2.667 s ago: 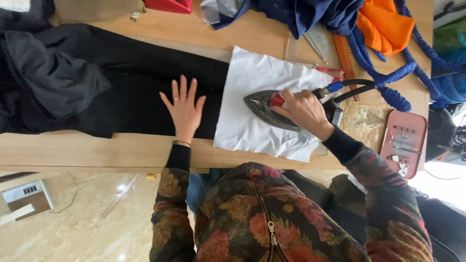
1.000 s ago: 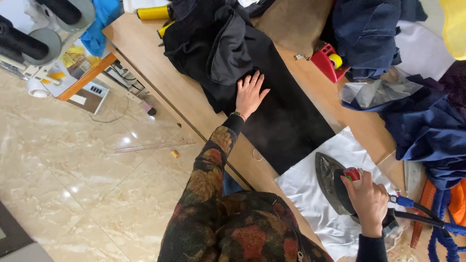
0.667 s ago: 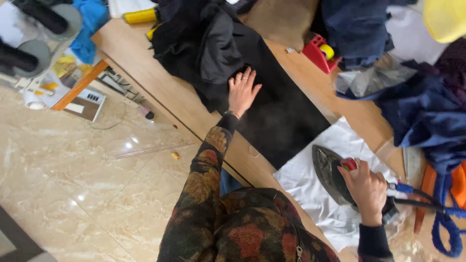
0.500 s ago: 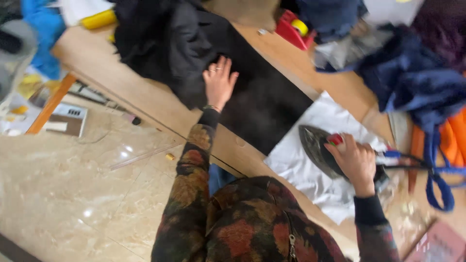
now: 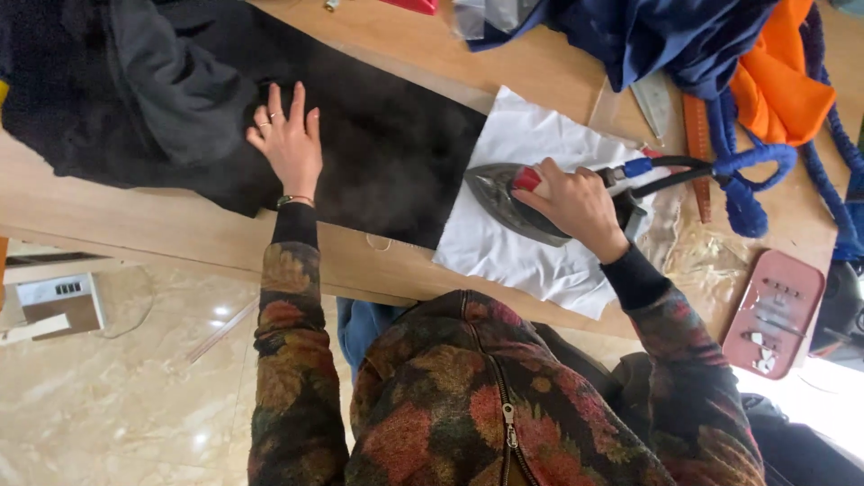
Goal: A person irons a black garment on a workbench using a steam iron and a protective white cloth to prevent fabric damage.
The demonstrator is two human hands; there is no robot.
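The right hand (image 5: 576, 202) is wrapped firmly around the handle of a grey iron (image 5: 522, 202), fingers closed on it beside a red knob. The iron sits sole-down on a white cloth (image 5: 531, 144) spread on the wooden table (image 5: 135, 234), its pointed nose aimed toward the black fabric (image 5: 396, 171). The white cloth overlaps the near end of that black fabric, and a faint haze of steam hangs over the dark cloth just beyond the iron's tip.

The left hand (image 5: 290, 139) lies flat on the black fabric, fingers spread and pressed down, holding nothing; it is well away from the iron, on the far side of the steam. Past this hand the black fabric bunches into a grey-black heap.

Behind the iron a black cord (image 5: 684, 166) and a blue braided rope (image 5: 747, 171) run toward a pile of navy and orange cloth (image 5: 720, 45). On the side of the iron away from the black fabric, a pink flat case (image 5: 774, 310) lies at the table's edge.
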